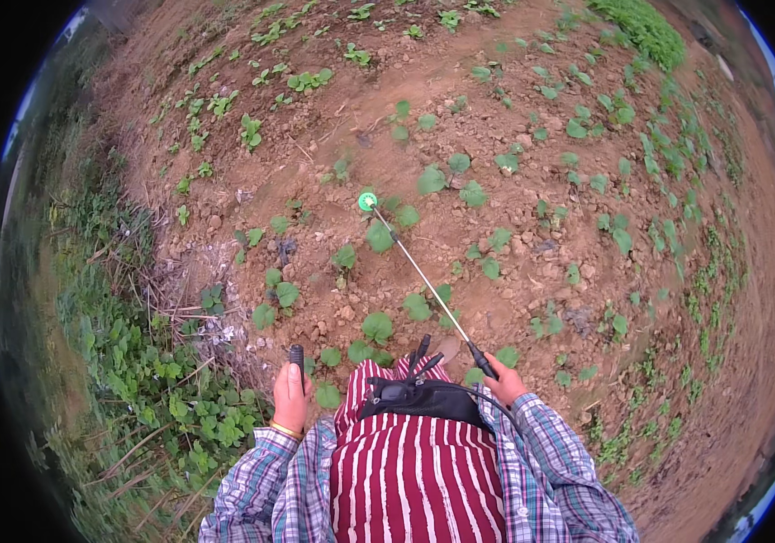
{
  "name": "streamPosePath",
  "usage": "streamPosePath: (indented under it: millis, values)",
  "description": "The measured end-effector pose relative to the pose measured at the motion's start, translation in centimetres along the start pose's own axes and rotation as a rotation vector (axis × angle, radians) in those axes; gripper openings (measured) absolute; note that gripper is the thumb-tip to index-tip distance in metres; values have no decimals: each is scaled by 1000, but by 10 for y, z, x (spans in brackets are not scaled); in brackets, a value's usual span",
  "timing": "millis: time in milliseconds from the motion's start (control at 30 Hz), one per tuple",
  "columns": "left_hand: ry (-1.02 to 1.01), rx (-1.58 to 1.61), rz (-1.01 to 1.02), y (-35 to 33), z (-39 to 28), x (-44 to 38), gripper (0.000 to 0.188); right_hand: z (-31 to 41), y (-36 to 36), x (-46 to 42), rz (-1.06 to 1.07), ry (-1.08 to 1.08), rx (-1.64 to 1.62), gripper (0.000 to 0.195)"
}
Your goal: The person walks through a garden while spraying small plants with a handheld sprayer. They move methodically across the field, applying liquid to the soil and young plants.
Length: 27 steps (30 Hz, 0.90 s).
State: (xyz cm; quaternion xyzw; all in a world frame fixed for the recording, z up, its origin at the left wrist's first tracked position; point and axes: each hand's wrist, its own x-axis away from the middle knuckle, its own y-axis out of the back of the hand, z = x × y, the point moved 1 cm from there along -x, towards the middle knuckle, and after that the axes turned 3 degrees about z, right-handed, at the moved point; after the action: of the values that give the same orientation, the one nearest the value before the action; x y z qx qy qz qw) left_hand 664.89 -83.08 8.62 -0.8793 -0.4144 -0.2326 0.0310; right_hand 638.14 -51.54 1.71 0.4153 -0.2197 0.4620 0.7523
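Observation:
My right hand (506, 381) is closed round the black handle of a sprayer wand (429, 285). Its thin metal tube slants up and left over the soil, ending in a green round nozzle head (367, 201) close to broad-leaved seedlings (380, 236). A black hose runs from the handle back along my right sleeve. In my left hand (290, 400), at the left of my body, is a black ribbed grip (297, 356); its lower part is hidden by my fingers. A black waist pouch (421, 400) with black cords lies across my striped clothing.
Young plants (377, 328) grow in loose, cloddy brown soil around my feet and ahead. Denser weeds and dry stalks (133, 451) line the left side. A thick green patch (645, 30) stands at the upper right. Scraps of dark plastic (286, 250) lie on the soil.

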Motion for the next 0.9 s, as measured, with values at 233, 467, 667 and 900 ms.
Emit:
streamPosePath:
  millis: [233, 467, 667, 900]
  values:
    - [70, -465, -14, -48, 100, -63, 42, -22, 55, -26, -336, -68, -167, 57]
    - [74, -674, 10, -86, 105, -76, 46, -116, 34, 85, -361, -201, -201, 57]
    - [4, -700, 102, -111, 85, -87, 46, -160, -24, 184, -422, -409, -308, 57]
    - [-44, -490, 216, -136, 74, -95, 41, -154, -71, 238, -624, -668, -422, 55]
